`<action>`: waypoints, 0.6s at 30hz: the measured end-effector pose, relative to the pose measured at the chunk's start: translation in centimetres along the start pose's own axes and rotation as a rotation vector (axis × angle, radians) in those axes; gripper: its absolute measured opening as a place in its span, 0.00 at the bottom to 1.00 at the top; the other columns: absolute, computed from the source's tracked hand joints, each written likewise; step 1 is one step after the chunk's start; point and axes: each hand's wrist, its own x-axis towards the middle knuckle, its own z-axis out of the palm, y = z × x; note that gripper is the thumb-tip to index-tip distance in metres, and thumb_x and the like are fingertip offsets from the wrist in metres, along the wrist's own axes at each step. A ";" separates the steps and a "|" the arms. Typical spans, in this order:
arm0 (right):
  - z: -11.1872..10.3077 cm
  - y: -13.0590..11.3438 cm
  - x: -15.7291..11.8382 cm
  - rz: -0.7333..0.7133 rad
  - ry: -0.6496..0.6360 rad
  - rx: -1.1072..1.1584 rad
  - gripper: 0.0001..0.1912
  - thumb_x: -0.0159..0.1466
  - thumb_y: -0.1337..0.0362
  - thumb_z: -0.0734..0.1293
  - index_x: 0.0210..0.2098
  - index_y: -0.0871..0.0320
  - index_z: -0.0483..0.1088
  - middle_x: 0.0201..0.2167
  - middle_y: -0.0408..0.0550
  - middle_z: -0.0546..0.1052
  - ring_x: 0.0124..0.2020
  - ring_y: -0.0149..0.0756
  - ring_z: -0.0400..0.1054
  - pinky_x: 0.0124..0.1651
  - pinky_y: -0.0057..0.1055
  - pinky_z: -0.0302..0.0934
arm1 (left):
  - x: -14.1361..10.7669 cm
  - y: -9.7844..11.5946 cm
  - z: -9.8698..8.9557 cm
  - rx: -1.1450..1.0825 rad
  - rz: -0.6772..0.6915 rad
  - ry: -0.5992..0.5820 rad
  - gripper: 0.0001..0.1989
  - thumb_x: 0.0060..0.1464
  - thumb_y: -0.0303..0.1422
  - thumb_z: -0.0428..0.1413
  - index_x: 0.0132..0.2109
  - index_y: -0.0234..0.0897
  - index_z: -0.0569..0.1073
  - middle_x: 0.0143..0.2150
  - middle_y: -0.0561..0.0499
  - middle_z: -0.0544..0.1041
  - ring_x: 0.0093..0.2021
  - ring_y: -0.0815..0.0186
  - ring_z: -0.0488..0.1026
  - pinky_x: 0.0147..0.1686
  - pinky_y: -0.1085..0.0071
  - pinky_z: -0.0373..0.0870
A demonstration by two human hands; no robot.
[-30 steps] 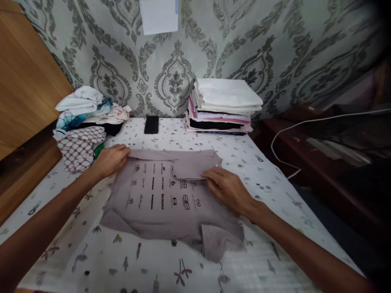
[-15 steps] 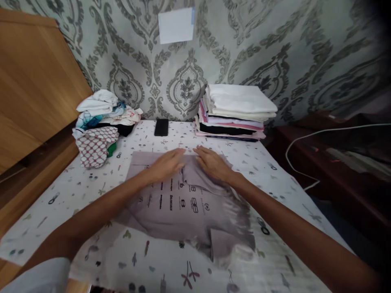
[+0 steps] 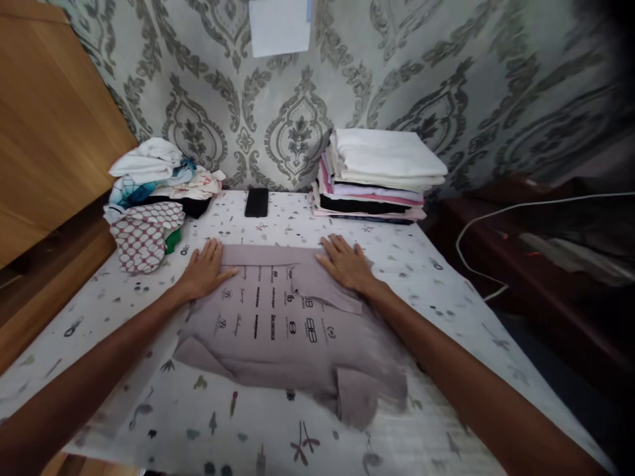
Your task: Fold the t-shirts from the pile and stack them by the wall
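Note:
A mauve-grey shirt [image 3: 278,344] with black printed lettering lies spread on the white patterned cloth. Its far edge is turned over in a straight strip, and a sleeve is laid inward at the far right. My left hand [image 3: 202,270] rests flat on the shirt's far left corner, fingers spread. On the folded sleeve at the far right, my right hand [image 3: 346,263] presses flat with fingers apart. The near edge of the shirt is uneven, with another sleeve sticking out toward me.
Crumpled clothes [image 3: 149,225] are heaped at the back left beside a wooden cabinet [image 3: 54,125]. A black phone [image 3: 256,202] lies near the wall. Folded clothes [image 3: 380,175] stand stacked at the back right. A white cable [image 3: 464,231] hangs over dark red furniture on the right.
My left hand has moved left from the middle of the shirt's far edge to its corner, fingers spreading. My right hand stays on the folded sleeve. The view has shifted slightly.

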 end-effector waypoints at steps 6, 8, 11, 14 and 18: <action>-0.8 3.6 -1.0 0.216 0.024 0.064 0.32 0.73 0.53 0.49 0.72 0.60 0.50 0.74 0.60 0.49 0.74 0.52 0.40 0.70 0.61 0.39 | 0.1 0.5 0.0 0.028 0.007 0.076 0.43 0.63 0.53 0.40 0.72 0.21 0.51 0.75 0.30 0.47 0.75 0.45 0.42 0.67 0.45 0.49; -1.3 4.3 -2.4 0.257 0.154 0.066 0.31 0.73 0.55 0.51 0.71 0.63 0.52 0.73 0.64 0.51 0.74 0.56 0.41 0.69 0.62 0.39 | -0.8 1.2 -1.0 0.051 0.032 0.139 0.40 0.64 0.51 0.41 0.71 0.23 0.54 0.74 0.28 0.49 0.74 0.43 0.45 0.66 0.42 0.49; -2.4 4.2 -6.6 0.131 0.327 0.179 0.29 0.73 0.53 0.52 0.64 0.66 0.63 0.66 0.68 0.62 0.68 0.58 0.54 0.66 0.57 0.50 | -3.5 2.8 -3.1 0.011 0.217 0.199 0.31 0.65 0.48 0.42 0.65 0.31 0.64 0.69 0.32 0.61 0.69 0.45 0.58 0.65 0.46 0.55; -3.4 2.8 -13.0 -0.157 0.187 0.442 0.28 0.73 0.47 0.52 0.51 0.59 0.73 0.49 0.59 0.76 0.51 0.48 0.71 0.54 0.46 0.65 | -7.6 4.3 -4.4 -0.195 0.562 -0.040 0.22 0.68 0.47 0.42 0.57 0.41 0.71 0.59 0.44 0.72 0.57 0.56 0.70 0.56 0.62 0.67; -3.0 0.4 -21.3 -0.490 0.016 0.490 0.32 0.65 0.43 0.66 0.62 0.54 0.64 0.54 0.57 0.72 0.54 0.47 0.68 0.51 0.42 0.68 | -12.8 4.6 -3.6 -0.233 0.807 -0.121 0.21 0.64 0.46 0.53 0.60 0.47 0.69 0.59 0.48 0.72 0.56 0.58 0.70 0.53 0.64 0.67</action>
